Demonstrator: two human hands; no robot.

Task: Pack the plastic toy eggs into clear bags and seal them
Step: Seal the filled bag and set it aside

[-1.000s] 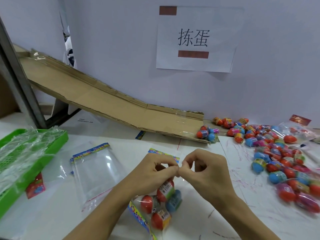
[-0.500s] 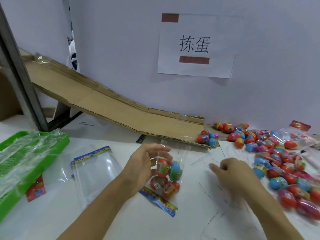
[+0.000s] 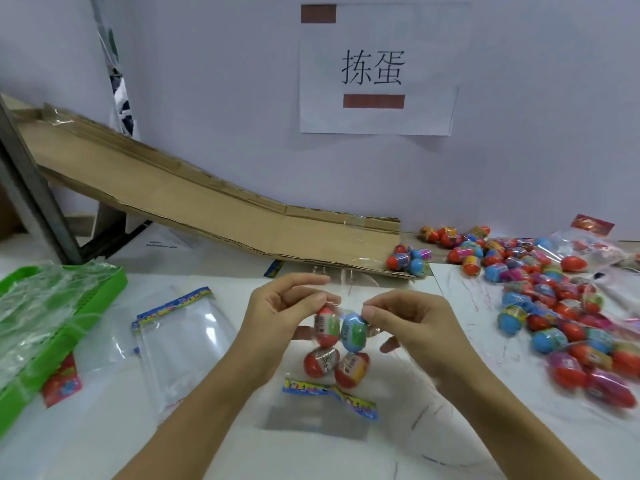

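Between my two hands, just above the counter, hangs a clear bag with four toy eggs inside. My left grip pinches the bag's upper edge between thumb and forefinger on one side, and my right grip pinches the same edge on the other side, the two pinches close together. The bag's printed header strip trails toward 6 o'clock, resting on the counter. At 9 o'clock from my hands lies a small stack of empty bags, flat on the counter, and further out at 9 o'clock sits a green basket filled with crumpled clear plastic. At 3 o'clock a loose pile of eggs spreads over the counter. At 12 o'clock a cardboard ramp slopes down from 10 o'clock, with a few eggs at its lower end. Above it a paper sign is stuck to the wall.
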